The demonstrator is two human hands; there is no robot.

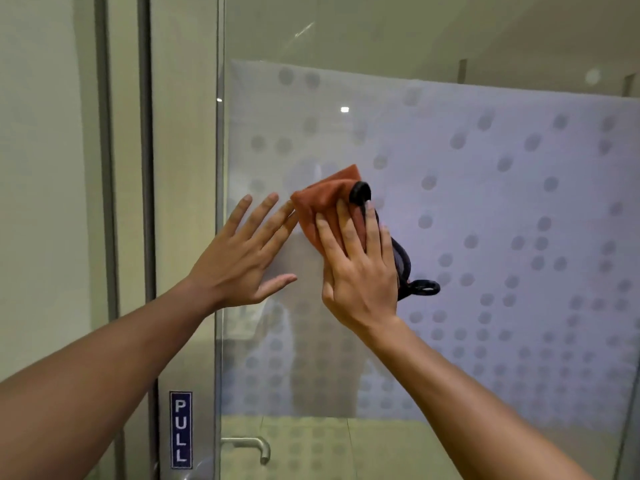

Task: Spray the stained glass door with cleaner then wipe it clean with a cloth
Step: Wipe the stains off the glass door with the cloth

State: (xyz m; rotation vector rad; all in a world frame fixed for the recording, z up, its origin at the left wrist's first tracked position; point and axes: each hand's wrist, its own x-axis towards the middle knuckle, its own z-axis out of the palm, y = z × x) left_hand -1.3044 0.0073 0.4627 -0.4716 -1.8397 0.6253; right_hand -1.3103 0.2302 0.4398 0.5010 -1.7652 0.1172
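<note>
I'm in the wipe stage: my right hand (360, 268) presses flat, fingers together, on the orange cloth (329, 202) against the door (485, 202), centre frame. Left hand (239, 258) is spread, empty, braced on the glass just beside it. No sprayer in view, so spraying's prob. done; can't tell how much still needs wiping.

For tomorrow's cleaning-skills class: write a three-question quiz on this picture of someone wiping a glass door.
1. True or false: the right hand presses the orange cloth flat on the glass door.
2. The left hand is: A) holding a spray bottle, B) open and empty against the glass, C) on the door handle.
3. What word is on the blue sign?

Key: 1 true; 2 B; 3 PULL.
</note>
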